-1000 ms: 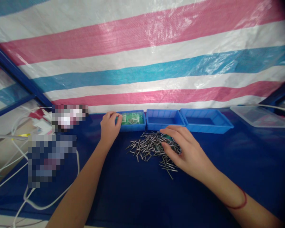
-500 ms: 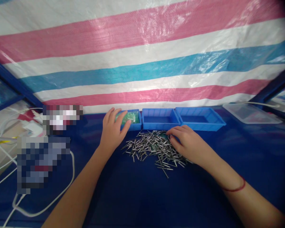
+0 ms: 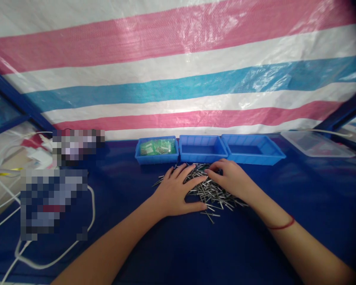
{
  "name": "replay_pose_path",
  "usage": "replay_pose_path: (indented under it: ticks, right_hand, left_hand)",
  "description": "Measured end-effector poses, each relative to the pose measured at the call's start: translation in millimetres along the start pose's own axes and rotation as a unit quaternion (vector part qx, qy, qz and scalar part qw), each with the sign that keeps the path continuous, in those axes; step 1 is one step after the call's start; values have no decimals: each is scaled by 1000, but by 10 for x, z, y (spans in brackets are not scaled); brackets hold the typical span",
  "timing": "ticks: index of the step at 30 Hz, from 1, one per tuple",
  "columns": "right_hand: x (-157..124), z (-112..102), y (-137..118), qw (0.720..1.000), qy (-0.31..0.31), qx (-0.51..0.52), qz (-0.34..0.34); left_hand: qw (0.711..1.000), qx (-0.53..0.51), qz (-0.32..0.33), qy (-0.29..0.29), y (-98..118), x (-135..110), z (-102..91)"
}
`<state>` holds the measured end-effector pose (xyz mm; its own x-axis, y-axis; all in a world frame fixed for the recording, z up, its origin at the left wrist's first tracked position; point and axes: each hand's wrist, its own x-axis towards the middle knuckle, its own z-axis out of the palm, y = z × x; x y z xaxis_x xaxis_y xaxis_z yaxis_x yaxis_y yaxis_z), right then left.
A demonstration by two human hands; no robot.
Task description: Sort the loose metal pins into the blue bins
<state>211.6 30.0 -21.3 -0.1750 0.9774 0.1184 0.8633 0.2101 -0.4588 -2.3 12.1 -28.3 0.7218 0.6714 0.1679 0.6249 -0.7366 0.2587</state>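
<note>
A loose pile of metal nails lies on the blue tabletop. My left hand is spread palm down over the pile's left side, fingers apart, and hides part of it. At the pile's upper right is my right hand, its fingers curled and the thumb close to the index finger. Whatever sits between those fingertips is too small to make out. A bit of something green shows among the nails beside them. Behind the pile, the left blue bin contains green flat pieces with pale and metallic parts.
A middle blue bin and a right blue bin stand in line with the left one. A clear plastic lid lies at the back right. White cables and blurred-out items are on the left. A striped sheet hangs behind.
My left hand has come from the left bin down and right onto the nails, spreading its fingers. My right hand has shifted slightly left, thumb and index finger closer together.
</note>
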Motion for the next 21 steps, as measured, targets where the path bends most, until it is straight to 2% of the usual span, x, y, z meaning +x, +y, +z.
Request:
replay_pose_path:
  ticks: [4, 9, 21]
  right_hand:
    - [10, 39, 10, 999, -2, 31, 18]
    - [23, 89, 20, 1000, -7, 17, 8]
    - [5, 68, 9, 993, 25, -105, 52]
  left_hand:
    - [1000, 0, 2, 2, 8, 4, -2]
    - [1000, -1, 4, 4, 19, 9, 3]
    - [1000, 7, 6, 9, 27, 6, 6]
